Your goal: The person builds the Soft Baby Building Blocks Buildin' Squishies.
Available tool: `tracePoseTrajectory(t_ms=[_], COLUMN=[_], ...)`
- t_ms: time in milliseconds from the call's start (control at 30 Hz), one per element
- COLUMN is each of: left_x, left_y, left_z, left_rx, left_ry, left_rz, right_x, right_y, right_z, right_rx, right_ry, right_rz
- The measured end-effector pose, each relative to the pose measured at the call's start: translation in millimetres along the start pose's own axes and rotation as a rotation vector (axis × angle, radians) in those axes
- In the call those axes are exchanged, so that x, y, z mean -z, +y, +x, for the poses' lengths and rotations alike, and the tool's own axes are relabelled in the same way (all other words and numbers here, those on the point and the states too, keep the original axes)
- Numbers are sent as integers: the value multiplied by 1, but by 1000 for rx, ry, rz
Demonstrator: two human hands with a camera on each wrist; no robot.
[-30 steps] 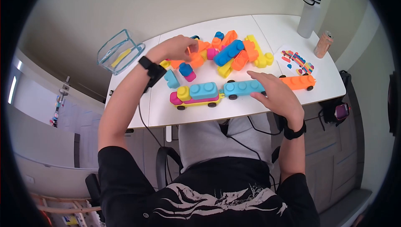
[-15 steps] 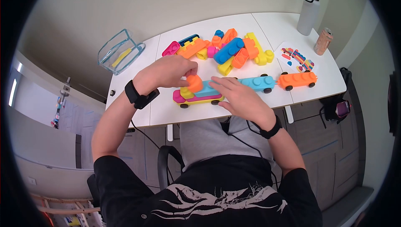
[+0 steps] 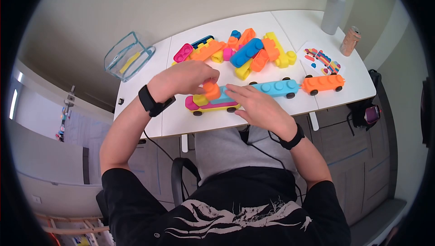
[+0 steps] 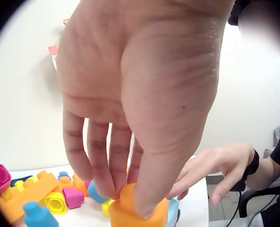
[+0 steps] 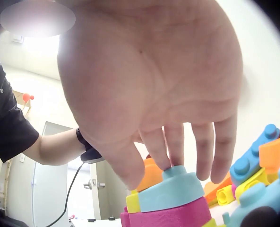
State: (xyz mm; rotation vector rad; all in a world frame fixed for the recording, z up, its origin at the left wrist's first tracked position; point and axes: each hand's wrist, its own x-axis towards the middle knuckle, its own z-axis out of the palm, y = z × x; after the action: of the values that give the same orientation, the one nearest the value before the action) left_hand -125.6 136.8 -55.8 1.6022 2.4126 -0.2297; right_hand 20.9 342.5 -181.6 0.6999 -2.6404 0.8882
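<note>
My left hand [image 3: 183, 81] pinches an orange block [image 3: 211, 91] between thumb and fingertips. It sits at the light blue block [image 5: 173, 195] on the front car of a toy train, just behind a small yellow block [image 3: 200, 100]. A magenta layer [image 5: 168, 216] lies under the light blue block. My right hand [image 3: 263, 110] reaches over the same car, fingers extended, with fingertips at the light blue block's stud. Behind it the light blue wheeled car [image 3: 274, 88] and orange wheeled car [image 3: 323, 83] are joined in a row.
A pile of loose blocks, among them a long blue block [image 3: 247, 53], lies behind the train. At the right are a picture sheet [image 3: 312, 67], a can [image 3: 350, 41] and a bottle [image 3: 332, 15]. A clear bag [image 3: 129, 58] stands at the left.
My left hand has come from the pile toward me and now holds the orange block at the front car. My right hand has moved left from the light blue car to the front car.
</note>
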Motion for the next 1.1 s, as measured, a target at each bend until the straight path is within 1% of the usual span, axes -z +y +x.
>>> tracePoseTrajectory(t_ms=[67,100,133,200,233,300,333,400,433,567,667,700,733,933,967,1000,1033,1100], left_x=[12,23,25,39,38,17,10,-2,-9,-34,-44,-47,-48,-54,-53,-51,-46,-41], left_y=[-14,-21,-34,-45,-63,-109,-120,-132,-132,-145,-152,-152,-151,-149,-152,-155,-159,-165], left_z=[5,12,21,42,56,90,104,131,144,182,202,207,210,218,217,216,212,204], left_rx=[19,39,70,195,191,202,200,258,324,329,347,390,434,416,409,405,408,344], left_ry=[-110,-132,-70,1,3,80,82,75,70,96,71,19,-31,-11,0,17,30,131], left_rz=[-187,-262,-258,-197,-200,24,18,101,124,168,203,211,220,233,176,117,116,87], right_x=[0,1,2,3,3,4,4,4,4,11,17,16,16,13,14,17,20,21], right_y=[1,0,-1,-1,-2,-2,-2,-1,-1,-5,-3,-1,1,2,2,1,2,1], right_z=[-1,-2,-2,-3,-4,-5,-4,-4,-4,-4,-3,-4,-5,-6,-6,-6,-5,-6], right_rx=[24,19,20,19,15,7,25,42,49,18,-6,48,36,35,37,44,51,42], right_ry=[-14,-11,-5,-4,-9,-19,-2,10,18,3,-25,28,29,31,23,12,11,12], right_rz=[-7,-8,-22,-39,-44,-50,-57,-67,-74,-36,-21,-78,-85,-102,-101,-105,-116,-96])
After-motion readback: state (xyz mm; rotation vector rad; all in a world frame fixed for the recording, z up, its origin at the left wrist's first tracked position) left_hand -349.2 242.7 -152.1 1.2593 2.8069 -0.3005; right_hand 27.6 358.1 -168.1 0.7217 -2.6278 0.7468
